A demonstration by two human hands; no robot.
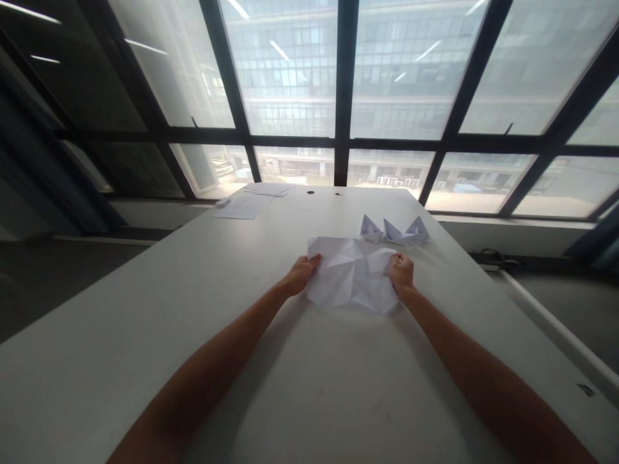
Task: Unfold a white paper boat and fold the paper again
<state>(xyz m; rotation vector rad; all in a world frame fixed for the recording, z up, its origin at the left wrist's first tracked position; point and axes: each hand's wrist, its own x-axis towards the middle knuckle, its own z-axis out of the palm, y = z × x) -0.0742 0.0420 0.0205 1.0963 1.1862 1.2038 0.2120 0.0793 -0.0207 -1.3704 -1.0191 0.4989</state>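
Observation:
A creased white sheet of paper [352, 274] lies unfolded on the white table [193, 309], marked with many fold lines. My left hand [300, 274] pinches its left edge. My right hand [401, 272] grips its right edge. Both arms reach forward over the table. Just beyond the sheet stand three folded white paper boats [394, 231] in a row.
A few flat sheets of paper [254, 201] lie at the table's far left, next to two small dark spots [310, 191]. Large windows with dark frames rise behind the table. The floor drops away on both sides.

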